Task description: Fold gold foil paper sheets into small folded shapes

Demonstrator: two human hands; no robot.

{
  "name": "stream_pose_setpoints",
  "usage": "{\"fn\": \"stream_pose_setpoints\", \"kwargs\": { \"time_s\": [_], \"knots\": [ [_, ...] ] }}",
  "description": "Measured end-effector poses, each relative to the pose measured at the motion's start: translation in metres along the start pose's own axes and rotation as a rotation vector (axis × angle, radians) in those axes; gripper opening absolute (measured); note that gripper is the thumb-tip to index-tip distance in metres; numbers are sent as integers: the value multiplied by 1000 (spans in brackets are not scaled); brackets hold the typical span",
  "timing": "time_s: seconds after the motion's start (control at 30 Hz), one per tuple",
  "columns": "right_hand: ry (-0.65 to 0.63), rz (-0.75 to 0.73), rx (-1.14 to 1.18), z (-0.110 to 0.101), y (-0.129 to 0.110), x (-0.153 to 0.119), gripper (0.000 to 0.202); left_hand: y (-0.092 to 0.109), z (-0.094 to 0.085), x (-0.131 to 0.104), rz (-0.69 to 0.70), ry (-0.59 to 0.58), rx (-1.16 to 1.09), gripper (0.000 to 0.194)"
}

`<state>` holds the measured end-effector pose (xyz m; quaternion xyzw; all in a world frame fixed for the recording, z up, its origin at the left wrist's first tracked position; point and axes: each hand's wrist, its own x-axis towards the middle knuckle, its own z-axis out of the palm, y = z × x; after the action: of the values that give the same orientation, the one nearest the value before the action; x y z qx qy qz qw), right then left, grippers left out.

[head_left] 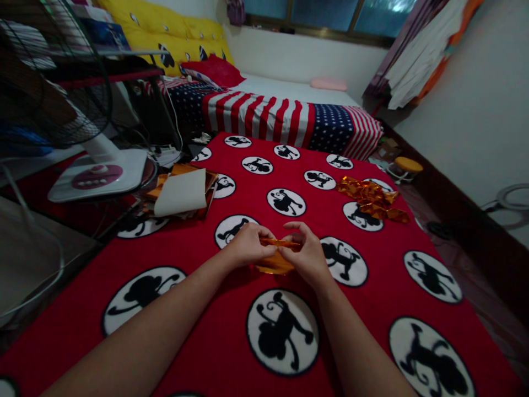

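Over the red cloth (pixel 347 336), left hand (pixel 250 245) and right hand (pixel 305 255) grip 1 orange foil sheet (pixel 275 262) together; even thumb pressure should keep its fold straight.

Foil sheet (pixel 275 264): orange-gold, shiny, partly folded. Upper edge forms a narrow raised strip, running left to right, pinched between both hands' fingers; wider flap slopes toward the near side, low over the red cloth (pixel 219 353).
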<state>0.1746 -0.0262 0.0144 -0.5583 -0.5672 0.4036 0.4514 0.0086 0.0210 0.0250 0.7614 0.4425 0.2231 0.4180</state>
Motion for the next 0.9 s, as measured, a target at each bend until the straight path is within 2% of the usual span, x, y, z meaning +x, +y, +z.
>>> {"fn": "stream_pose_setpoints", "kwargs": {
  "time_s": [0.13,0.6,0.9],
  "knots": [
    [-17,12,1,-1,0,0,44,2,1,0,16,27,56,23],
    [-32,91,92,-12,-2,2,44,-11,-2,2,-59,23,-81,23],
    [35,97,46,-21,4,5,42,-14,-9,1,-87,49,-112,20]
  ]
}}
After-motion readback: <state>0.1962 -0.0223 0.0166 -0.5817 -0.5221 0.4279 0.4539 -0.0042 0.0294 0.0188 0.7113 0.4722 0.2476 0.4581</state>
